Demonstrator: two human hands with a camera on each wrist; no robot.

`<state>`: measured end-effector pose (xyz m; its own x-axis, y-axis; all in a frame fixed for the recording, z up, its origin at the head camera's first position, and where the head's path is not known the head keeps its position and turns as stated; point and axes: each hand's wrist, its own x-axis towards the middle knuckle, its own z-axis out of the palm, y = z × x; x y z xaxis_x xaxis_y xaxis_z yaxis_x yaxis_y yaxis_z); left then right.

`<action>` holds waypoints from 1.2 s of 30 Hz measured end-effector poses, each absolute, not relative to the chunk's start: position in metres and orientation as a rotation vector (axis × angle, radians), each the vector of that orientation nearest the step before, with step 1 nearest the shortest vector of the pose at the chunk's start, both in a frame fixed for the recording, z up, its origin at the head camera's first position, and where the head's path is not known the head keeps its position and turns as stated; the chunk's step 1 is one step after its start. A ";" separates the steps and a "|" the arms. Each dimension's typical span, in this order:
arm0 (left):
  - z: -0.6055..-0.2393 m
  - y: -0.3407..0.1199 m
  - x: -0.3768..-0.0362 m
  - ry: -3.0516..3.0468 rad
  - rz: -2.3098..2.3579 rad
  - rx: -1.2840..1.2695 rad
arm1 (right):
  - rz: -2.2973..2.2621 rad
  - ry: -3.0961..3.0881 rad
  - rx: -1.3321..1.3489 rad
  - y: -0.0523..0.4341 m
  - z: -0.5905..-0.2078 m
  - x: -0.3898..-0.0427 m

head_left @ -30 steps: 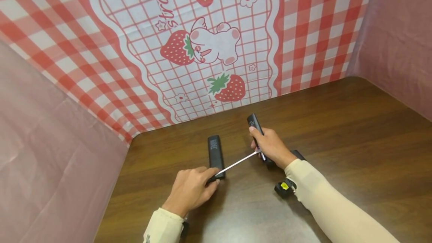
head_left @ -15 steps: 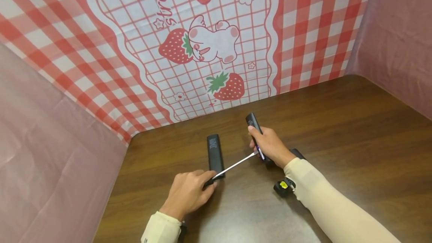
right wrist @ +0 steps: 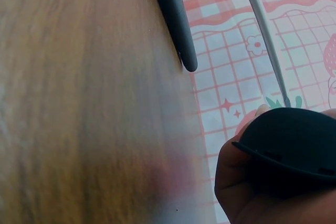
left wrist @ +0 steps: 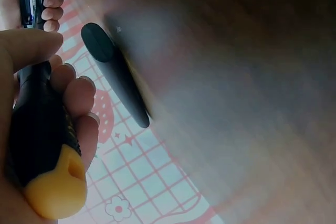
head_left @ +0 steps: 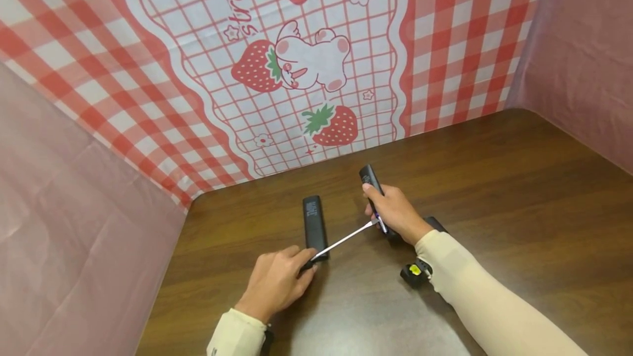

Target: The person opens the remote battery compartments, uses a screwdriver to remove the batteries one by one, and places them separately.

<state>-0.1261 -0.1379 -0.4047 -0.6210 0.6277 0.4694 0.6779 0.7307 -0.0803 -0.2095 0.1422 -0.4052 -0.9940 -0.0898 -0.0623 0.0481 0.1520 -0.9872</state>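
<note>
My left hand (head_left: 278,284) grips a screwdriver by its handle (left wrist: 44,129), black with a yellow butt end. Its slim metal shaft (head_left: 343,240) slants up to the right, with the flat tip right at the near end of a long black casing (head_left: 370,177). That casing is in my right hand (head_left: 395,210), thumb on top and fingers underneath; its near end shows a shiny, bluish strip. A similar black bar (head_left: 315,227) with small pale print lies on the table just beyond my left fingers. In the right wrist view the held casing's dark end (right wrist: 294,140) covers the screwdriver tip.
The brown wooden table (head_left: 494,180) meets a red-checked strawberry cloth (head_left: 296,70) at the back, with pink cloth (head_left: 74,224) at the sides. A dark object (head_left: 437,225) is partly hidden behind my right wrist. A small black device (head_left: 412,273) is strapped to that wrist.
The left hand with the screwdriver has shifted slightly left and down. The screwdriver tip stays at the end of the casing in the right hand, which has barely moved.
</note>
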 end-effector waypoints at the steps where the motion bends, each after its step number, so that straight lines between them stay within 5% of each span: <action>1: -0.404 -0.138 -0.126 -2.461 -0.146 -0.997 | -1.979 2.299 -0.044 0.142 -0.405 -0.210; 36: -0.396 -0.141 -0.120 -2.438 -0.161 -0.999 | -1.975 2.304 -0.036 0.143 -0.405 -0.209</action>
<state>-0.1202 -0.1411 -0.3965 -0.6079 0.6266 0.4877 0.6853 0.7243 -0.0764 -0.2092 0.1428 -0.4052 -0.9941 -0.0868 -0.0652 0.0512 0.1551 -0.9866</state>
